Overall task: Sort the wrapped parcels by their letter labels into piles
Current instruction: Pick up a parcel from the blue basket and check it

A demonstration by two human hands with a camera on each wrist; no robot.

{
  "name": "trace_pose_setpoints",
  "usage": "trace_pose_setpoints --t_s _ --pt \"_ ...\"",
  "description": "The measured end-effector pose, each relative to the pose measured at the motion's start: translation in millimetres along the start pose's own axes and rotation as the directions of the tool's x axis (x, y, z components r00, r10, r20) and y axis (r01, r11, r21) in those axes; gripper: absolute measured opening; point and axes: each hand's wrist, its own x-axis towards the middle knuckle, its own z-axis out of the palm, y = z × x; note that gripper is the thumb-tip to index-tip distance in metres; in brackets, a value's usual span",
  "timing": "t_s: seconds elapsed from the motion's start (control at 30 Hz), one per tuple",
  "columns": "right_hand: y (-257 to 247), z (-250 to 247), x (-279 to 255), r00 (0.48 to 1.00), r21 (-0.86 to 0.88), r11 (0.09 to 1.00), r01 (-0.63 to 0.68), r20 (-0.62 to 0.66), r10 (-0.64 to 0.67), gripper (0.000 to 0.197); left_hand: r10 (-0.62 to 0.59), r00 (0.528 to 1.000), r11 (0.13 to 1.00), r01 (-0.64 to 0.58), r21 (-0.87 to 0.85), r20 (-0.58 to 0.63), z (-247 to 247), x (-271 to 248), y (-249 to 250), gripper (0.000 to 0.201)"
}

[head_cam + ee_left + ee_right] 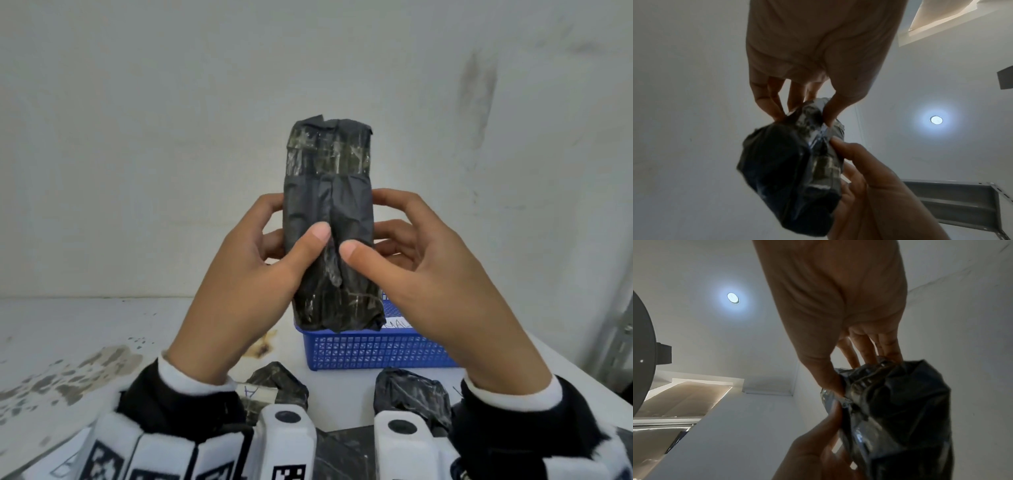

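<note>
**Both hands hold one black-wrapped parcel upright over the table**

The left hand (239, 274) and right hand (428, 274) grip a tall parcel (329, 222) wrapped in black plastic and clear tape, lifted in front of the pale wall. Each thumb presses the near face beside the centre seam, and the other fingers curl round the parcel's sides and back. No letter label shows on the face turned toward the head camera. The parcel's lower end hangs above the far rim of a blue mesh basket (376, 349) standing on the white table (68, 335). Nearer the person, two more black parcels lie on the table: one with a white label (277, 387) under the left wrist, another (411, 390) beside the right wrist.
</note>
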Motion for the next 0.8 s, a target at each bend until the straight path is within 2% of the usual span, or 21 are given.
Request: trace_pose_setpoints --t_s 0.1,0.33,0.53,0.63,0.73,0.8 --pt "-1.0 0.0 -0.3 1.0 -0.04 0.999 -0.011 -0.017 0.01 0.062 0.015 1.0 0.999 -0.014 0.028 -0.013 -0.2 0.1 1.3 0.018" --pt "-4.9 -1.0 -2.5 0.999 -0.109 0.994 -0.006 -0.044 0.001 0.052 0.039 0.998 0.997 -0.035 0.073 -0.048 0.3 -1.0 3.3 0.015" --pt "-5.9 -3.5 -2.6 0.998 -0.084 0.996 -0.002 -0.058 -0.003 0.046 0.037 0.999 0.995 -0.033 0.093 -0.035 -0.9 -3.0 3.1 0.015" --pt "-4.4 -4.3 -2.1 0.998 -0.062 0.998 -0.009 -0.061 0.006 0.035 0.032 0.999 0.992 -0.029 0.121 -0.022 -2.0 -2.1 2.3 0.018" --pt "-3.3 -3.5 -2.1 0.998 -0.059 0.998 -0.005 -0.067 0.001 0.039 0.061 0.998 0.986 -0.059 0.153 -0.008 -2.4 -2.2 2.7 0.017" --pt "-2.5 -2.5 -1.9 0.998 -0.039 0.999 0.002 -0.057 -0.004 0.042 0.066 0.998 0.987 -0.066 0.144 0.009 -1.4 -3.2 4.9 0.027"
